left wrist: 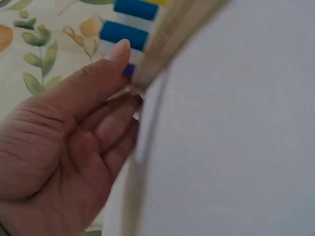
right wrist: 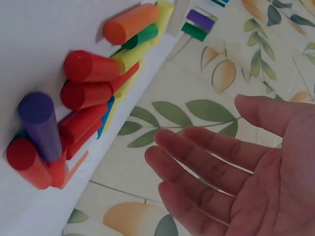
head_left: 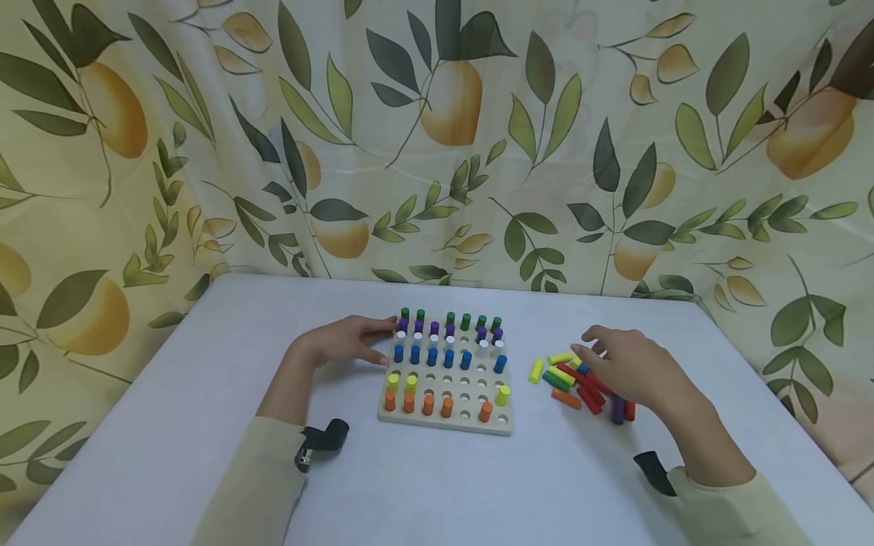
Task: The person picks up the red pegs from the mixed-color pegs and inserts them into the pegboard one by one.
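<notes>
A pale pegboard (head_left: 437, 425) stands on the white table with rows of green, purple, white, blue, yellow and orange pegs in its holes. My left hand (head_left: 347, 338) rests along its left edge, fingertips and thumb touching the side near the purple and blue pegs (left wrist: 125, 35). To the right, my right hand (head_left: 631, 365) hovers over a loose pile of pegs, fingers slightly bent and apart, holding nothing in the right wrist view. Red pegs (right wrist: 88, 66), a purple peg (right wrist: 40, 125), an orange peg (right wrist: 130, 23) and several yellow ones lie in that pile; the hand partly hides it in the head view.
Some holes in the board are bare, mostly in the yellow and orange rows. The white tabletop (head_left: 437, 493) reaches back to a hanging cloth (head_left: 423, 189) printed with fruit and leaves. Dark straps (head_left: 324, 440) sit at both sleeve cuffs.
</notes>
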The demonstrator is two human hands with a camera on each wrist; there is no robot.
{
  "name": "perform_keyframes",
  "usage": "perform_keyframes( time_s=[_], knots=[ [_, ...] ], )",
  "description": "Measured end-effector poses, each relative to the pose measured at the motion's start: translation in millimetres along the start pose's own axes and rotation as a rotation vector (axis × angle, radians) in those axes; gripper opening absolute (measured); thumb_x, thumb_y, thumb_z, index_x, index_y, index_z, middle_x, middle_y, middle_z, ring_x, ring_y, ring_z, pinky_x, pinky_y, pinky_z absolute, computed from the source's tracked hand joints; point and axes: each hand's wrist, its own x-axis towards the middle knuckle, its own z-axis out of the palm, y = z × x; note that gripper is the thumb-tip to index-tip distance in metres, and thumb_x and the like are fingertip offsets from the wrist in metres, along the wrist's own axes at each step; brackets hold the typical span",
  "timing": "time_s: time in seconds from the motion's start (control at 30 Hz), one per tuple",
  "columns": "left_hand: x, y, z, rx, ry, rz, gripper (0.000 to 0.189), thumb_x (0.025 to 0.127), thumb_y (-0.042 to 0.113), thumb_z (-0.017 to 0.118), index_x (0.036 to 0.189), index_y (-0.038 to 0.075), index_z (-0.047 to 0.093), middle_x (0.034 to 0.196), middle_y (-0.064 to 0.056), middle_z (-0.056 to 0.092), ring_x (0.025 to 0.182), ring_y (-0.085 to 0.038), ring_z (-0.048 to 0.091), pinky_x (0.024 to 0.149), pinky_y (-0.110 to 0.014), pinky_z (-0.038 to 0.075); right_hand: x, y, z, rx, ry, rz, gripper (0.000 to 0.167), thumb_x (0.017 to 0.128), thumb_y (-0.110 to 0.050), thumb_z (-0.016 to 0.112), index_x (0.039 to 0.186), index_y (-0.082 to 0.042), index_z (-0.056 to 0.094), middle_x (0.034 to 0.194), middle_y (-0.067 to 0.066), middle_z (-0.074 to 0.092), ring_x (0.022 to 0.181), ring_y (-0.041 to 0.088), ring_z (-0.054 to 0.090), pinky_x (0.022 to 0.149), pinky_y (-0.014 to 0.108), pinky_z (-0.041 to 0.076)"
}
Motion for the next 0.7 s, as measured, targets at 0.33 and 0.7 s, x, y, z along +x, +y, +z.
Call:
perform_keyframes(
  time_s=[0.33,0.7],
  knots=[
    [3.8,-7.7,5.8,-0.094,0.125,-0.005,0.064,0.087,0.013,0.085,0.146,0.012,0.061,0.15,-0.002,0.056,0.145,-0.02,0.043,0.122,-0.05,0.024,-1.1,12,-8,0.038,-0.009,-0.005,0.053,0.101,-0.04,0.065,0.131,0.005,0.062,0.113,0.028,0.068,0.102,0.048,0.065,0.075,0.063,0.058],
    [9.9,-2.8,10.6,-0.098,0.225,-0.075,0.058,0.084,0.008,0.087,0.138,0.01,0.067,0.141,-0.004,0.064,0.135,-0.021,0.055,0.119,-0.048,0.033,-5.8,17,-17,0.086,-0.013,-0.041,0.049,0.103,-0.038,0.062,0.129,0.004,0.064,0.112,0.027,0.069,0.1,0.045,0.068,0.073,0.058,0.06]
  ],
)
